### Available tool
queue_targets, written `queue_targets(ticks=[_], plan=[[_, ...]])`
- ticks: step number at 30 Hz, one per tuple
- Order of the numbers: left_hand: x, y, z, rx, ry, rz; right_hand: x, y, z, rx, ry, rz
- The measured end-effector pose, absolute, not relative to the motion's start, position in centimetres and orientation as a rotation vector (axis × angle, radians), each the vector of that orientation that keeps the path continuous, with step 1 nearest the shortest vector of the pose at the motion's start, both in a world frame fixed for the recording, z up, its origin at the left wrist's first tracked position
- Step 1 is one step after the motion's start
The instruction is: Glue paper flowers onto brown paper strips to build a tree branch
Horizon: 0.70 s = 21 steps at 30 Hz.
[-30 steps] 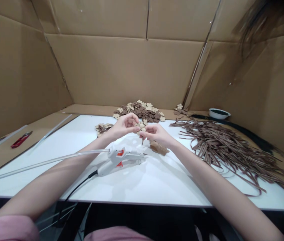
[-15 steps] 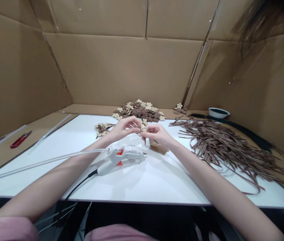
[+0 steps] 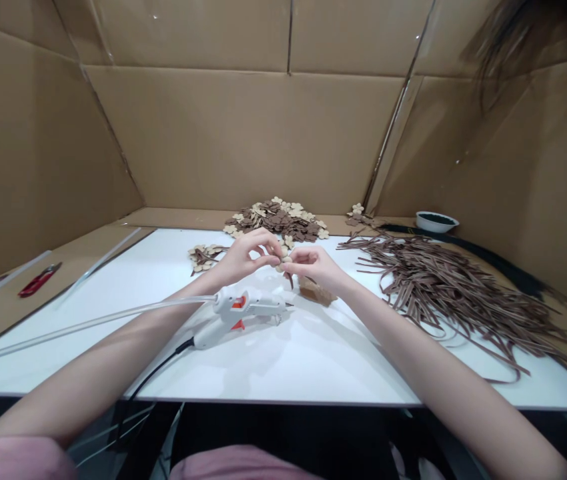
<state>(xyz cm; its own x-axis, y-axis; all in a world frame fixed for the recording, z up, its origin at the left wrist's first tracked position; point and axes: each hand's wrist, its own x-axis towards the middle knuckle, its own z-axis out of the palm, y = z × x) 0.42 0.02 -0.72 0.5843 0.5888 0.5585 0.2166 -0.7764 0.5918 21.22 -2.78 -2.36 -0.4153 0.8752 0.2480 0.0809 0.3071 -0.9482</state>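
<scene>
Between the fingertips of both hands is a small beige flower cutout (image 3: 279, 267), mostly covered by the fingers. My left hand (image 3: 253, 255) pinches its left side, and my right hand (image 3: 311, 267) pinches it from the right. A short brown strip (image 3: 290, 281) hangs below the right fingertips. Just under the hands, a white glue gun (image 3: 251, 310) with orange parts rests on the white table, nozzle to the right. A brown lump (image 3: 316, 292) lies beneath my right hand.
At the back is a heap of brown and beige flower cutouts (image 3: 283, 220); a smaller bunch (image 3: 204, 258) sits left. Many brown strips (image 3: 453, 293) cover the right side, near a white bowl (image 3: 436, 222). A red cutter (image 3: 39, 280) lies far left. Cardboard walls (image 3: 243, 133) surround the table.
Both hands stay almost in place, still pinching the flower cutout. The view has shifted very slightly; nothing else has visibly moved.
</scene>
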Motion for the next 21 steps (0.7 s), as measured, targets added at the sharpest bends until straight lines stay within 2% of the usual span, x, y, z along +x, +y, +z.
queue_targets(ticks=[16,21], plan=[[0.4,0.0,-0.5,1.729,0.58,1.275,21.4,-2.6,-2.6,-0.904,-1.699,1.213],[0.2,0.7,-0.7,1.6,0.456,1.175,21.7,-2.2,-3.2,-0.892,-1.743,1.21]])
